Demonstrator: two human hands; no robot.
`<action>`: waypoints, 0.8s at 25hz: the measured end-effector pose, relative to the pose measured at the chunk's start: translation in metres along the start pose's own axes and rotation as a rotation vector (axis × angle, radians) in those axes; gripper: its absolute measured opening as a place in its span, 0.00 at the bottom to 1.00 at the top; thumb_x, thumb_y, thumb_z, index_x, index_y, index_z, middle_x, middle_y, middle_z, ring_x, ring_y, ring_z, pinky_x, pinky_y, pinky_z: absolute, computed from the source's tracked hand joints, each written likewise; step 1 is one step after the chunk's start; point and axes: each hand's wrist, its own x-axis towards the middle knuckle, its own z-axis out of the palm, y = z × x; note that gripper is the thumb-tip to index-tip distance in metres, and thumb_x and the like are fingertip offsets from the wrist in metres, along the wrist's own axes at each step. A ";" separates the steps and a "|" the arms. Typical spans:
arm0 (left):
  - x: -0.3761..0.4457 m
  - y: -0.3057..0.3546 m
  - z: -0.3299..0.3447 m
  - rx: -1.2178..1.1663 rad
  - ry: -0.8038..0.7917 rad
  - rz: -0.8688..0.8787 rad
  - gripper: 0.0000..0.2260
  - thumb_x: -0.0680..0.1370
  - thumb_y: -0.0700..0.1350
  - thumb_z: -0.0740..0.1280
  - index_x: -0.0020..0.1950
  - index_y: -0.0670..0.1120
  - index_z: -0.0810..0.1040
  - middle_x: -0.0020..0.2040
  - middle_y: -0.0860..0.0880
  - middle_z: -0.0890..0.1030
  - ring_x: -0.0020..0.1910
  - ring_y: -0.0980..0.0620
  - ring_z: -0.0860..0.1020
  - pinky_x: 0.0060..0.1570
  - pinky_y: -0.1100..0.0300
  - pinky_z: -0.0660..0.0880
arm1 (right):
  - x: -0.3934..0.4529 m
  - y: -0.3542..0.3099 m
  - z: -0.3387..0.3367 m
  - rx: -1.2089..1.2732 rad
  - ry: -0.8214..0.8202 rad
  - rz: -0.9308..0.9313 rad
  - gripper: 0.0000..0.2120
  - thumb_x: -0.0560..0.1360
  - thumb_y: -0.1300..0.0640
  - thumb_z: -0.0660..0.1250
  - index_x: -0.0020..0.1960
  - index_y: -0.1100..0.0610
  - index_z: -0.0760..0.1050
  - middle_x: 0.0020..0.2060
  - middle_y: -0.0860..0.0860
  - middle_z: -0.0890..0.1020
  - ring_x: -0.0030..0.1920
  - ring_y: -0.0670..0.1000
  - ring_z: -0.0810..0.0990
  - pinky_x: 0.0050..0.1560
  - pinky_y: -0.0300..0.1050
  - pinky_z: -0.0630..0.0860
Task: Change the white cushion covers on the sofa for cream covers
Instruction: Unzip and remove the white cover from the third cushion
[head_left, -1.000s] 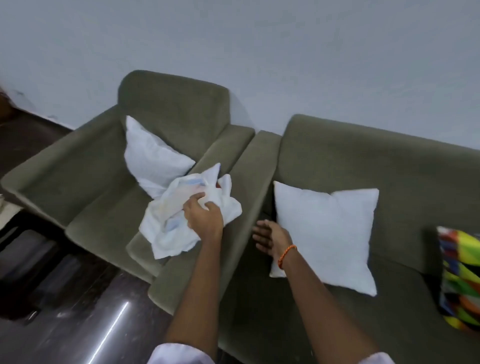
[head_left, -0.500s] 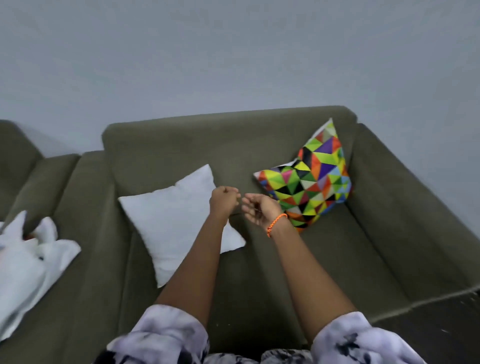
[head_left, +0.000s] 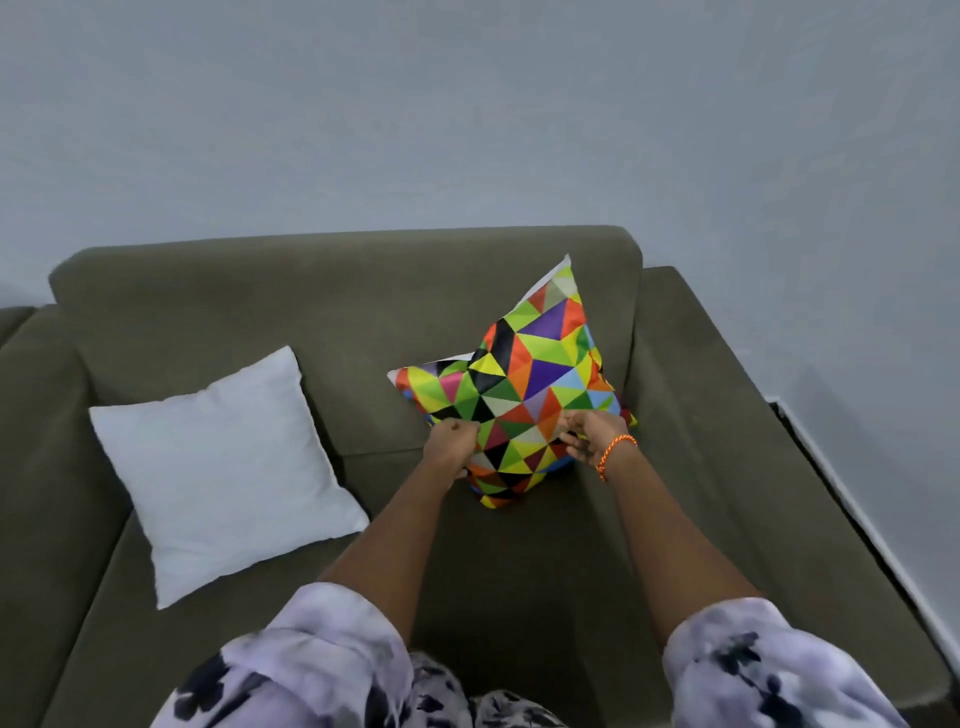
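A cushion in a bright multicoloured triangle cover (head_left: 524, 384) leans against the back of the olive-green sofa (head_left: 337, 291) on its right side. My left hand (head_left: 451, 448) grips the cushion's lower left edge with curled fingers. My right hand (head_left: 592, 436), with an orange band at the wrist, pinches the cover on its lower right side. A plain white cushion (head_left: 218, 467) lies tilted against the backrest on the left half of the seat, untouched.
The sofa's right armrest (head_left: 727, 415) stands close beside the coloured cushion. A pale grey wall (head_left: 467, 130) rises behind the sofa. Dark floor with a white skirting edge (head_left: 852, 514) runs along the far right. Bare seat lies between the two cushions.
My view swung right, away from the armchair and the crumpled white cover my left hand let go of. Both hands moved past the white cushion and took hold of the multicoloured cushion.
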 end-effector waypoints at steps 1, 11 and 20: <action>0.004 0.007 0.009 0.003 0.001 -0.002 0.11 0.78 0.51 0.61 0.55 0.46 0.75 0.53 0.46 0.77 0.53 0.45 0.77 0.47 0.55 0.75 | 0.012 -0.007 -0.008 -0.032 -0.003 0.005 0.08 0.77 0.64 0.60 0.42 0.58 0.76 0.35 0.50 0.78 0.33 0.48 0.75 0.33 0.40 0.72; 0.051 0.070 0.048 -0.057 0.055 -0.042 0.13 0.80 0.50 0.58 0.60 0.44 0.72 0.48 0.50 0.76 0.46 0.51 0.73 0.50 0.54 0.71 | 0.122 -0.101 -0.003 -0.408 -0.106 -0.326 0.44 0.67 0.59 0.77 0.74 0.62 0.54 0.66 0.57 0.70 0.65 0.57 0.71 0.62 0.48 0.71; 0.054 0.057 0.040 -0.169 0.033 -0.179 0.17 0.80 0.56 0.57 0.64 0.48 0.70 0.55 0.49 0.71 0.54 0.48 0.74 0.47 0.54 0.73 | 0.136 -0.074 0.011 -0.759 -0.144 -0.366 0.43 0.57 0.41 0.79 0.65 0.59 0.71 0.64 0.60 0.74 0.65 0.63 0.71 0.65 0.59 0.69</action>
